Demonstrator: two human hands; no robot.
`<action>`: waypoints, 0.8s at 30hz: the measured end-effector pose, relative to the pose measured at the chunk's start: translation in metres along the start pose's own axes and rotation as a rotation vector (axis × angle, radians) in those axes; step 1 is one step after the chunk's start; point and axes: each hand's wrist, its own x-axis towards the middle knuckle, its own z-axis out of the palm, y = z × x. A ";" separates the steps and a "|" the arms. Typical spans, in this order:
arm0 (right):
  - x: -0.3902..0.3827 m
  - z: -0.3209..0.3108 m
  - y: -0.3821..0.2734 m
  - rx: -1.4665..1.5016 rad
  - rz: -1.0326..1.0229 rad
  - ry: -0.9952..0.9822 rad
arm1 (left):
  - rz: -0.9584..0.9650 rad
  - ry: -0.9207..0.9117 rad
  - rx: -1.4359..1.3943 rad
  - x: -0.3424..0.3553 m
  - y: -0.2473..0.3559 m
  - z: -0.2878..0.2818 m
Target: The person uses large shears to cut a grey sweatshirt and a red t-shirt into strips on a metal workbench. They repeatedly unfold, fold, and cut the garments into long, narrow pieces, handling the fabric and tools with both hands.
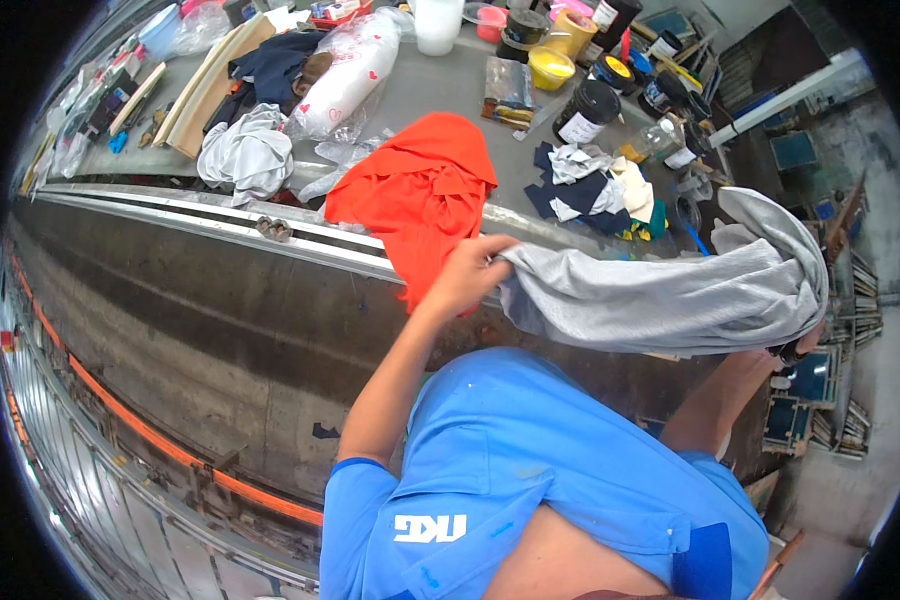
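polo shirt (pixel 590 450): light blue, short-sleeved, lower centre | collar (pixel 702 568): deeper blue | left sleeve (pixel 355 505): thin dark-blue edge | chest lettering (pixel 430 528): white, blocky | wristband (pixel 790 352): black, partly hidden, right

A grey worktable (pixel 450 88) stands before me, beyond a dark, stained floor (pixel 170 290); an orange rail (pixel 160 440) curves at my left, a pale beam (pixel 790 98) slants at upper right.

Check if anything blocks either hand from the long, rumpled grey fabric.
Nothing visible does. The left hand pinches the left end of the grey fabric; the right hand, by its right end, is mostly hidden, so contact there is unclear.
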 end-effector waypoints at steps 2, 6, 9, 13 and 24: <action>0.009 0.011 -0.005 0.096 0.052 -0.051 | 0.077 0.157 -0.405 -0.013 0.039 -0.030; 0.004 0.066 0.026 0.442 0.141 -0.284 | 0.041 0.613 -0.964 -0.043 0.066 -0.066; -0.012 0.136 0.067 0.470 0.232 -0.290 | -0.386 0.350 -0.976 -0.068 0.033 -0.067; -0.048 0.237 0.092 0.657 0.548 -0.645 | -0.223 0.172 -1.152 -0.116 0.029 -0.044; -0.185 0.412 0.183 0.268 0.688 -1.356 | -0.077 0.438 -0.833 -0.295 0.055 -0.118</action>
